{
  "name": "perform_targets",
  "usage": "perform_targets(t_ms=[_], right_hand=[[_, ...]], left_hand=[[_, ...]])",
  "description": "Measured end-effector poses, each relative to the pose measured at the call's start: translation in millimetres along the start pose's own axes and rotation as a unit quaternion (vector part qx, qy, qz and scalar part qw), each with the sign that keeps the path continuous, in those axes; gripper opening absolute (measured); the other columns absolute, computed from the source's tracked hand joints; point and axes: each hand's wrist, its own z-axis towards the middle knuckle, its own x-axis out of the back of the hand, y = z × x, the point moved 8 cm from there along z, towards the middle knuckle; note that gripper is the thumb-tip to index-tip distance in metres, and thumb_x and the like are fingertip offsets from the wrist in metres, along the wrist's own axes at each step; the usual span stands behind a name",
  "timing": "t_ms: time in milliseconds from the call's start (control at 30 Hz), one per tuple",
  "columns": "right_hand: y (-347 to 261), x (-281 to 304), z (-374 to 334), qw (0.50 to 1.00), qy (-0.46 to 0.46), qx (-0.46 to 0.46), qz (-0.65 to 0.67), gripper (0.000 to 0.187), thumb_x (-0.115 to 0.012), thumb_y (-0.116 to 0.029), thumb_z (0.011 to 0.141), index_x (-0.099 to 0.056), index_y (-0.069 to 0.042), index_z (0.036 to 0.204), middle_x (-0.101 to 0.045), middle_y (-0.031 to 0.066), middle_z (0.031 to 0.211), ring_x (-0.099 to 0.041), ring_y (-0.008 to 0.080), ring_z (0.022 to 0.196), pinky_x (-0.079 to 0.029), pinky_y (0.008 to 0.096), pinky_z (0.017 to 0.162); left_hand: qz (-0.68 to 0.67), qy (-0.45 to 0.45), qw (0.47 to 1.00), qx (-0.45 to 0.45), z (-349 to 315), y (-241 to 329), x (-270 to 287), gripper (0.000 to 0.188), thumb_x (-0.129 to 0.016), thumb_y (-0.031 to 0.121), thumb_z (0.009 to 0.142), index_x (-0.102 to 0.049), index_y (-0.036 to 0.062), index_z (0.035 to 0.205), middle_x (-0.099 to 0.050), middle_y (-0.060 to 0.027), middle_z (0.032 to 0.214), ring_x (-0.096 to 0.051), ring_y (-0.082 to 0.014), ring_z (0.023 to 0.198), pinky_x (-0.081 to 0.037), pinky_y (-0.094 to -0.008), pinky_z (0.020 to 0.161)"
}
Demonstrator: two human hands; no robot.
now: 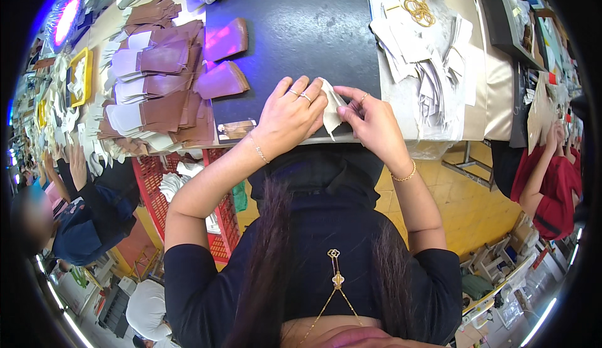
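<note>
A small cream-white cut piece [331, 111], thin and flexible, is held upright between my hands at the near edge of the dark work mat [295, 28]. My left hand [292, 111] is closed on its left side, the fingertips partly behind it. With thumb and forefinger, my right hand [374, 122] pinches its right edge. Left of my hands, two fanned stacks of brown leather-like pieces [221, 79] lie on the mat. A small printed card [236, 130] rests at the mat's near left corner.
Piles of brown-and-white pieces [164, 56] cover the table's left. Loose white pieces [433, 91] and yellow rubber bands [416, 9] lie on the right. A red plastic crate [150, 188] stands below the left edge. Other people work at both sides, one in a red shirt [552, 188].
</note>
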Motion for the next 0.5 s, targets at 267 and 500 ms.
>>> perform_targets(t_ms=[267,500], right_hand=[[15,-3,-11,0.998,-0.005,-0.051,0.048,0.031,-0.064,-0.008,0.096,-0.068,-0.005,0.126,-0.07,0.0137,0.085,-0.062,0.0222,0.067,-0.05,0.0335,0.066],[6,-1,-12,1.0,0.011,0.007,-0.002,0.033,-0.061,-0.006,0.098,-0.067,-0.006,0.131,-0.069,0.0102,0.079,-0.059,0.0123,0.06,-0.05,0.0294,0.061]], left_hand=[[-0.035,-0.009,0.999,0.029,-2,-5,-5,0.052,-0.07,0.021,0.083,-0.06,0.0035,0.132,-0.06,-0.0093,0.129,-0.056,-0.0277,0.116,-0.043,-0.0445,0.1],[-0.031,-0.005,0.999,0.033,-2,-5,-6,0.053,-0.069,0.02,0.083,-0.061,0.0041,0.133,-0.06,-0.0086,0.127,-0.056,-0.0283,0.115,-0.043,-0.045,0.099]])
